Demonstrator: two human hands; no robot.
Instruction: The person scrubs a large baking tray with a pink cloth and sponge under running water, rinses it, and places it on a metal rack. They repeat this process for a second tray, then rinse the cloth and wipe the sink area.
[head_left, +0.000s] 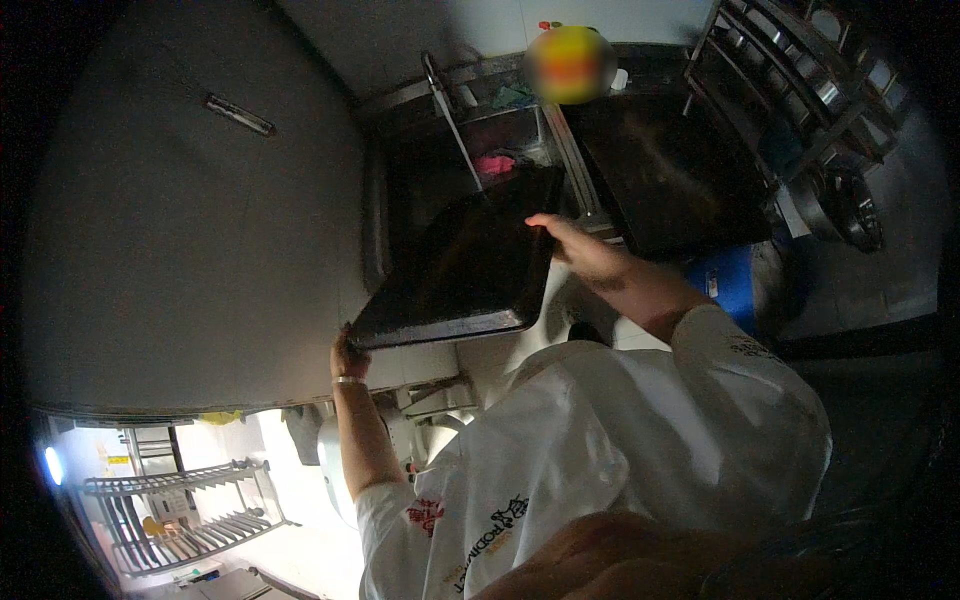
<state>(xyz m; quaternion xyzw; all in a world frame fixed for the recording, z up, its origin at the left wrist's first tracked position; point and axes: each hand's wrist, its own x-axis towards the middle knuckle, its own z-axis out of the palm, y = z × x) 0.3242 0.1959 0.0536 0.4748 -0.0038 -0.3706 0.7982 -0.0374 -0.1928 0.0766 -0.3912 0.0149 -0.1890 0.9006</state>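
A large dark baking tray (457, 255) is held tilted over the front of a metal sink (379, 225). My left hand (349, 355), with a light band at the wrist, grips its near left corner. On the right rim is my right hand (570, 240), its thumb over the edge and its other fingers mostly hidden underneath. A faucet (431, 71) rises at the back of the sink. From it a thin pale streak runs down to the tray; I cannot tell whether this is water or the spout. Behind the tray lies a pink cloth-like item (495, 164).
Another dark tray (667, 172) lies right of the sink. Metal racks (795, 75) and round metal bowls (840, 210) stand farther right, and a blue container (724, 285) sits below. A grey wall (187, 247) closes the left side. A blurred yellow-red object (571, 65) stands behind.
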